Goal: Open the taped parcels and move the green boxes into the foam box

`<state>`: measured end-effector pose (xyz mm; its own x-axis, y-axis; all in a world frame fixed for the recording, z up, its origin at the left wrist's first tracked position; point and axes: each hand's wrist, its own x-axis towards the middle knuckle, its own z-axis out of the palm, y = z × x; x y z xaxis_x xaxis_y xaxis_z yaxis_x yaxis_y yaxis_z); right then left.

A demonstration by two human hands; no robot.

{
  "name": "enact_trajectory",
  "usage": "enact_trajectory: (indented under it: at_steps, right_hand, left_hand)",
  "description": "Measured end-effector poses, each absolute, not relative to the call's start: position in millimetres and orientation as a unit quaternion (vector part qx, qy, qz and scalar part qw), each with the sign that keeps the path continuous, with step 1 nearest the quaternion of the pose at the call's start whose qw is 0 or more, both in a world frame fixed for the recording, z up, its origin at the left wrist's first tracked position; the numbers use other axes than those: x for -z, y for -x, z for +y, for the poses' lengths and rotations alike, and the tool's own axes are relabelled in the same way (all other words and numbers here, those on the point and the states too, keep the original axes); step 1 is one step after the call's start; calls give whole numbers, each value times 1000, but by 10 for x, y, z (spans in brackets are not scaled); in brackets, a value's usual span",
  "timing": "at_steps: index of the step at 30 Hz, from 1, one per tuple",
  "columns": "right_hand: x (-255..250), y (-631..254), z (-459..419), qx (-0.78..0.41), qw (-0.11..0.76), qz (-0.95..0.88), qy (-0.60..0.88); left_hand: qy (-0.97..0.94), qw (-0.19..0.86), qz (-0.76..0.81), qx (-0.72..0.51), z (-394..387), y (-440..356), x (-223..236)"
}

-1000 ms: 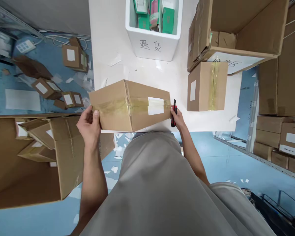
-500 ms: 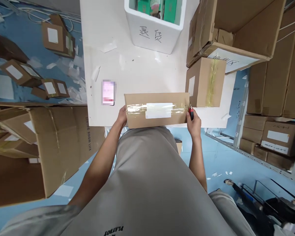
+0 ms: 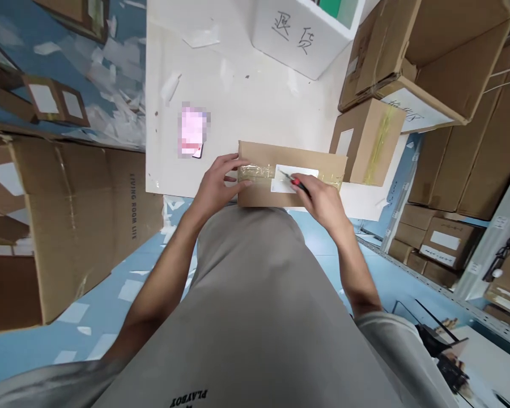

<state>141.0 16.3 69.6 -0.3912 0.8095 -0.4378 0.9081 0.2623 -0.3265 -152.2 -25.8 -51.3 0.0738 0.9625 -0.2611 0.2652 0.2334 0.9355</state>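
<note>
A long cardboard box [image 3: 259,197] lies at the front edge of the white table, close against my body. Clear tape runs along its top, with a white label [image 3: 308,171] at the middle. My left hand [image 3: 221,180] grips the box's left end, thumb and forefinger reaching onto the top face and the other fingers at the end wall. In my right hand [image 3: 323,201] is a small tool with a red and black handle [image 3: 300,185] and a thin pointed metal tip. That tip is over the label; whether it touches, I cannot tell.
A phone [image 3: 192,130], blurred out, lies left on the table [image 3: 238,107]. A white foam bin [image 3: 297,39] stands at the back. To the right are a taped carton [image 3: 359,141] and a large open carton [image 3: 433,102]. Another big carton [image 3: 76,215] is at my left.
My right hand has moved from the box's right end to above its label, bringing the tool along. My left hand has shifted its fingers onto the top face. The view has turned somewhat.
</note>
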Motion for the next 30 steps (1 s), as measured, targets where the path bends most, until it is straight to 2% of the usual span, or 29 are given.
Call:
enact_trajectory:
  at_steps: [3,7,30]
  right_hand:
    - [-772,-1009,301,245,204,822,-471]
    - [-756,-715,403,213,268,849,-404]
    - [-806,-315,574,125,393,842,-347]
  left_hand:
    - [-520,522,580,-347,-263,1531,637]
    - [-524,527,572,-347,-257,1547,722]
    - [-492,545,570,-369,-210,1526,792]
